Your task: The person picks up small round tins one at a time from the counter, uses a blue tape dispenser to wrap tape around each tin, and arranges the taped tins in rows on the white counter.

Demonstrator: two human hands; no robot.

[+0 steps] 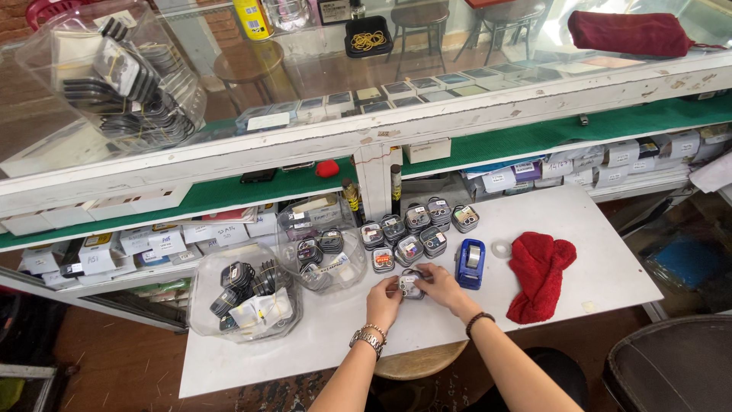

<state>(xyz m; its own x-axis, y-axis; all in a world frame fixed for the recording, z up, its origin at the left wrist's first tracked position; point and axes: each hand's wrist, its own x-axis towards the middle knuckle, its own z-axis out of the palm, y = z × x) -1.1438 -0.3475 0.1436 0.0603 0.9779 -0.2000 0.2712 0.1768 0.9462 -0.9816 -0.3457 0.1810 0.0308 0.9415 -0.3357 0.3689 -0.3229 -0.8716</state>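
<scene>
Pinching a small clear case (410,285) between them, the left hand (383,299) and right hand (441,286) close fingers around it low over the white surface (320,336), beside a blue tape dispenser (470,263) and stacked similar cases (415,229).

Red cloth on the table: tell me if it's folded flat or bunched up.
Bunched up. The red cloth lies crumpled in uneven folds on the white table.
</scene>
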